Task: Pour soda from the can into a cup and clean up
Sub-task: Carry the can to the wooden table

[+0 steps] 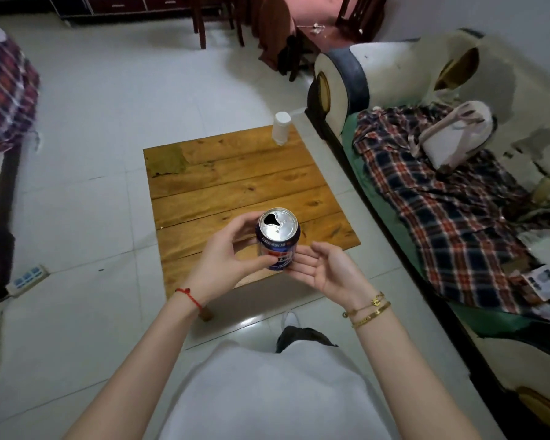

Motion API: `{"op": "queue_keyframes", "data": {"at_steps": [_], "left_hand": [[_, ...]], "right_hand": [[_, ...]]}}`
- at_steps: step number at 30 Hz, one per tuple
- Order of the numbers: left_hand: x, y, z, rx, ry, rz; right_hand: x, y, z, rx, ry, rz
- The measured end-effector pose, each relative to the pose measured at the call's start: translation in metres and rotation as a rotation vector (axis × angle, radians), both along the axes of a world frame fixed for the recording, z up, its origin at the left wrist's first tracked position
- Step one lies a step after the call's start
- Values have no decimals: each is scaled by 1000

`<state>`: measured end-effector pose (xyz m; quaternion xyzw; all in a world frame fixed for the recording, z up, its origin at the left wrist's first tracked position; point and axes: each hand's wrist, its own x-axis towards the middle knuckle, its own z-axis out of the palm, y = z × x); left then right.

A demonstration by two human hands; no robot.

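The opened can (278,241) is gripped by the left hand (226,255); the right hand (324,268), fingers relaxed, is held beside its base

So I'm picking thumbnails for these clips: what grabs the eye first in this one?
The opened blue soda can, held upright over the near edge of the wooden table: the left hand grips it and the right hand lies open beside it. Next, the white cup upside down at the table's far corner, and the plaid cloth on the sofa to the right.

Blue can (277,246) with silver top, red and white label. White cup (281,128) on honey-brown wood counter (235,182). Red-and-navy plaid blanket (432,198).
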<state>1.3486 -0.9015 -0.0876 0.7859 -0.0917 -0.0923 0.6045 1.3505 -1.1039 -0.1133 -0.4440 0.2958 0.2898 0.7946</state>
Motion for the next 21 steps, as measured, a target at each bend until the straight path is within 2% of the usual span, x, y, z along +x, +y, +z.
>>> {"op": "queue_keyframes", "data": {"at_steps": [9,17,21], "left_hand": [[86,-78,-5,11,45,165],[150,-88,-23,25,67,248],[185,-84,-40,-8,77,323]], "right_hand": [[127,-73,-3,-24,52,169],[200,-71,-26,-34,93,201],[233,-63,-36,-46,54,198]]}}
